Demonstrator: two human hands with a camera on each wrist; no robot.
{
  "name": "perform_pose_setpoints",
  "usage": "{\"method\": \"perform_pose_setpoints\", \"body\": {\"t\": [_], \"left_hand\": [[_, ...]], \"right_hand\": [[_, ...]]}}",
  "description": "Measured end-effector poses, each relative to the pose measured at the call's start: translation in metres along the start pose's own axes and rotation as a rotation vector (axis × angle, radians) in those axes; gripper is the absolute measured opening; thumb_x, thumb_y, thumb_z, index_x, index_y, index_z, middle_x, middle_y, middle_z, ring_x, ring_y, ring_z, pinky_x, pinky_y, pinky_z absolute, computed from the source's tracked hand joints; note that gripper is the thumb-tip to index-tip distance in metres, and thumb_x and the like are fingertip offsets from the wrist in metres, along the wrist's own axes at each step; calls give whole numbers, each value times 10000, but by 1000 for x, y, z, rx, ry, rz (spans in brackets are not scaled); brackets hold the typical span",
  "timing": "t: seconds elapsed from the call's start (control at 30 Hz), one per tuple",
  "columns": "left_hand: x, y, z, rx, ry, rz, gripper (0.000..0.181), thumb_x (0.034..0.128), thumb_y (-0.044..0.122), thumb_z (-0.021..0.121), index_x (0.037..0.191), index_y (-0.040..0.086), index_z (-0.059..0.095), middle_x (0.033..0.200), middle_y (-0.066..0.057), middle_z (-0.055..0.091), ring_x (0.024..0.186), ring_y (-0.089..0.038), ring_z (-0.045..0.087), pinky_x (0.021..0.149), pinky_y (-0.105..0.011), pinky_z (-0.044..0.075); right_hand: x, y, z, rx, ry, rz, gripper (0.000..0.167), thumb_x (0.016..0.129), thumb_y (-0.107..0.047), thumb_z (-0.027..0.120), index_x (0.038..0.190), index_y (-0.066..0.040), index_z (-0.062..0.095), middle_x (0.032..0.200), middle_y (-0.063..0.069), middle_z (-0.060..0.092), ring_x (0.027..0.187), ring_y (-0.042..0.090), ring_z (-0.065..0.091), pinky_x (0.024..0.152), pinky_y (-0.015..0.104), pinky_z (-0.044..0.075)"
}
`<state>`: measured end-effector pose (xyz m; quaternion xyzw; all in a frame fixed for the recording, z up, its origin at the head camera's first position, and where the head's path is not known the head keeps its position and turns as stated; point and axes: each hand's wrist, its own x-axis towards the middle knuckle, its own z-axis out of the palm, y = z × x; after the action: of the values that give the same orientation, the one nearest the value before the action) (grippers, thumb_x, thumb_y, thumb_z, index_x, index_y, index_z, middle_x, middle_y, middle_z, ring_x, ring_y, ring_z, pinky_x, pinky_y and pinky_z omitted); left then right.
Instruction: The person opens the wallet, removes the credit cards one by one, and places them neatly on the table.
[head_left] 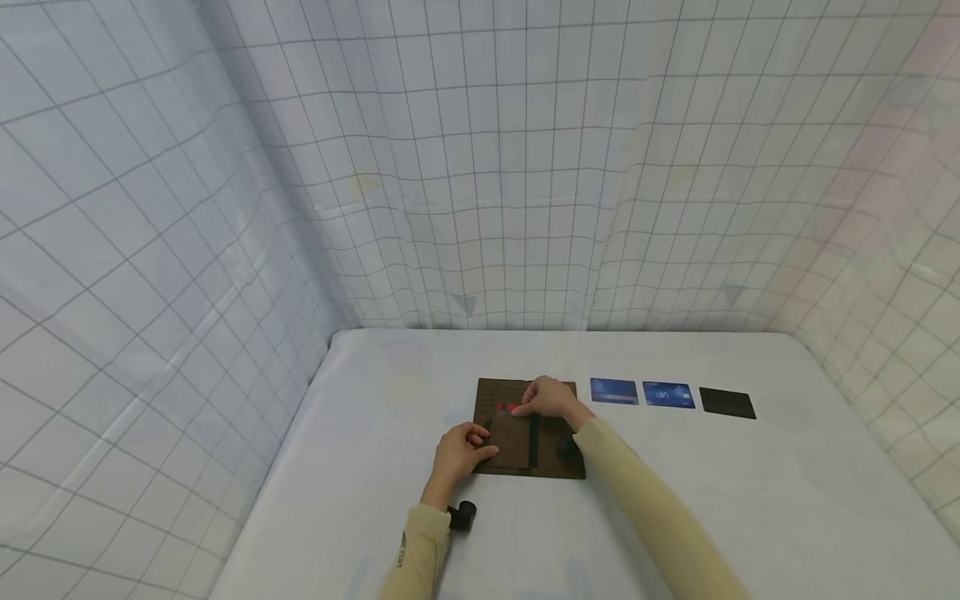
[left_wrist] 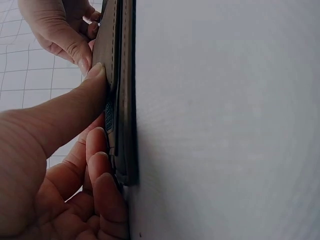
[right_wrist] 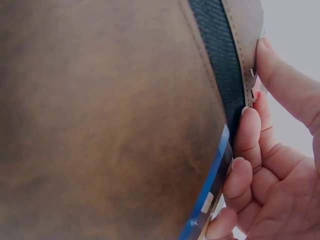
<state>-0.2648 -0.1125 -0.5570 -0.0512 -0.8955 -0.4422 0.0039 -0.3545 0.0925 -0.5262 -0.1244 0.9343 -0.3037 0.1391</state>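
Head view: my left hand [head_left: 455, 452] has its thumb on the inner panel [head_left: 510, 442] of the wallet [head_left: 551, 450], fingers curled at the edge; cannot tell whether they pinch it. Wallet lies spread on the white table [head_left: 375, 400]: brown, leathery, stitched, dark strip [head_left: 533, 442] beside panel. At panel's top, my right hand [head_left: 551, 397] pinches a mostly hidden red card [head_left: 504, 407]. Rightward: blue card [head_left: 614, 391], second blue card [head_left: 668, 395], black card [head_left: 727, 402].
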Motion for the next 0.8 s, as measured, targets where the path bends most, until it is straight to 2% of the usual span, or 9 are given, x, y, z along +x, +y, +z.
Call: {"method": "perform_pose_setpoints", "body": {"t": [0.2,0.43,0.8], "left_hand": [[0,0,0,-5,1,-2,251,755,154,814,915,36,661,749,7,551,677,-138,498,642,-325,430],[-1,0,0,2,4,-4,258,752,158,817,919,36,662,750,8,552,677,-137,500,643,-327,430],[0,-1,1,-6,3,3,258,757,165,814,922,39,661,748,14,547,671,-130,493,643,-318,425]], "right_hand": [[3,-1,-1,14,-25,27,253,790,-344,777,792,-109,682,785,-30,605,685,145,530,622,300,439],[5,-1,-3,24,-62,14,285,825,-345,742,684,-112,656,658,-54,544,595,105,441,567,268,370],[5,-1,-4,-5,-62,2,256,839,-357,724,760,-114,707,740,-47,600,677,126,501,634,291,411]]}}
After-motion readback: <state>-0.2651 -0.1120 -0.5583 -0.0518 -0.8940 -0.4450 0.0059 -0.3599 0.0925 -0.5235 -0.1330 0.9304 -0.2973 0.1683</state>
